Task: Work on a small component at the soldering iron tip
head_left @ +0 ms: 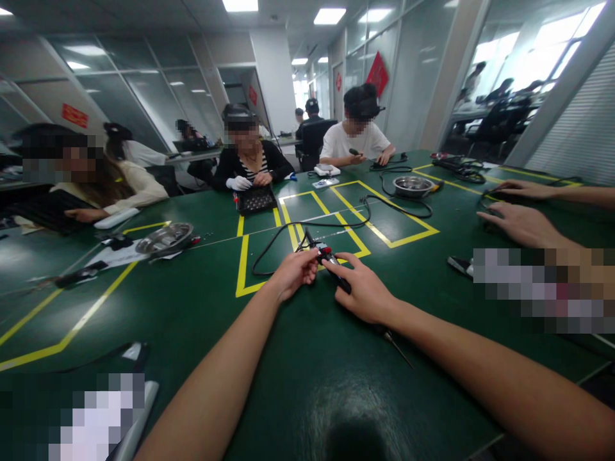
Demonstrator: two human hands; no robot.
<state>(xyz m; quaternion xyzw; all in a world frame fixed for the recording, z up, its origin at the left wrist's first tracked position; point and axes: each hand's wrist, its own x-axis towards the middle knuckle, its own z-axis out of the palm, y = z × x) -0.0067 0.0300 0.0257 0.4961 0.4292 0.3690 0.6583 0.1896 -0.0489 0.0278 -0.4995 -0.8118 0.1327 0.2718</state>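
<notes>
Near the middle of the green table (pixel 283 333), my left hand (pixel 295 275) pinches the far end of a dark tool (pixel 331 259) with a red part and a metal section. My right hand (pixel 362 288) is wrapped round the tool's black body from the right. A black cable (pixel 269 246) loops over the table just beyond my hands. Under my right forearm lies a screwdriver (pixel 398 349) with a thin shaft; its handle is mostly hidden by the arm.
Metal bowls stand at the left (pixel 166 238) and back right (pixel 413 186). A black tray (pixel 257 200) sits before a person across the table. Another person's hands (pixel 523 221) rest at the right. Yellow tape (pixel 243 266) marks the table.
</notes>
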